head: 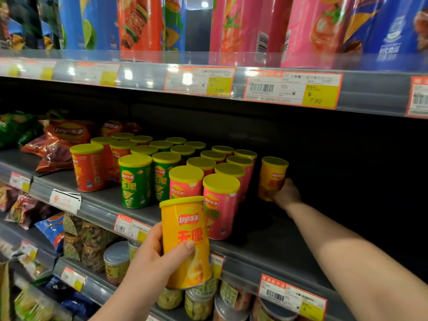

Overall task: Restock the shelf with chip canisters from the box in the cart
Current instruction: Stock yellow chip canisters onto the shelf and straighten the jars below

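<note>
My left hand (151, 258) grips a yellow chip canister (185, 239) upright in front of the middle shelf's edge. My right hand (286, 193) reaches deep into the shelf and holds a second yellow canister (272, 176) standing on the shelf board (266, 242), just right of the pink rows. Red canisters (87, 166), green canisters (135, 179) and pink canisters (221, 207) with yellow lids stand in rows on the same shelf. The box and cart are out of view.
Dark open shelf space lies right of and behind my right hand. Chip bags (62, 140) lie at the shelf's left end. Tall canisters (245, 24) fill the upper shelf. Price tags (293, 90) line the rails. Jars and bags (115, 260) sit below.
</note>
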